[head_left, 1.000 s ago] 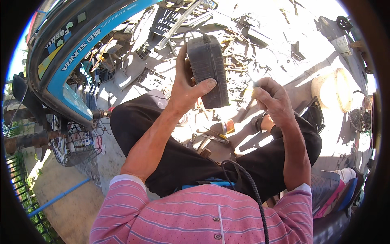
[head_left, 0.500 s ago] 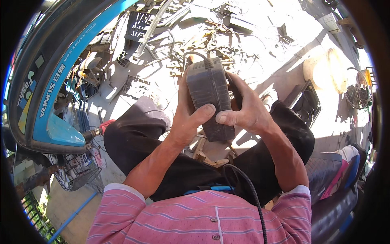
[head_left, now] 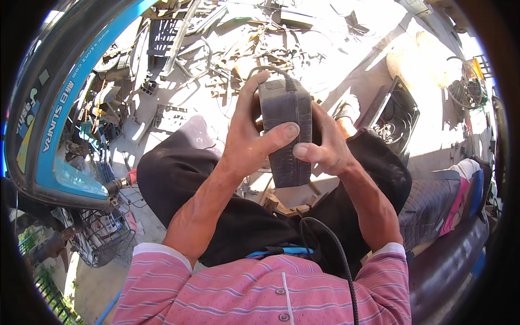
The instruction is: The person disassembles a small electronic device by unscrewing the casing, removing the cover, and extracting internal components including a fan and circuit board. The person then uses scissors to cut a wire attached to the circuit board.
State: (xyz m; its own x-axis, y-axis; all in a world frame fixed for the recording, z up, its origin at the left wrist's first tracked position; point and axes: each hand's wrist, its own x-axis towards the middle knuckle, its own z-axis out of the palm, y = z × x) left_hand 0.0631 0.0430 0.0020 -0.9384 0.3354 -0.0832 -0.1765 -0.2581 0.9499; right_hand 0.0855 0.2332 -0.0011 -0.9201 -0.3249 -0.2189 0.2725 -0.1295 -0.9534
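Between my two hands I hold a black battery charger (head_left: 285,108), a boxy plastic case with ribbed sides, above my lap. A dark cord (head_left: 271,68) comes out of its far end through a ridged sleeve. My left hand (head_left: 244,138) grips the left side, thumb across the top face and one fingertip up by the far end. On the right side my right hand (head_left: 327,149) is closed round the case, its thumb resting on the upper face. The other fingers are partly hidden behind the charger.
Scrap metal and plastic pieces (head_left: 260,46) litter the bright floor ahead. At left stands a blue and black vehicle panel (head_left: 67,108), with a wire basket (head_left: 105,238) below it. A black open frame (head_left: 392,116) lies at right, near a dark padded seat (head_left: 428,203). A braided cord (head_left: 341,257) crosses my shirt.
My left fingers have shifted up to the charger's far end beside the cord. The charger has turned slightly and moved a little to the right in view.
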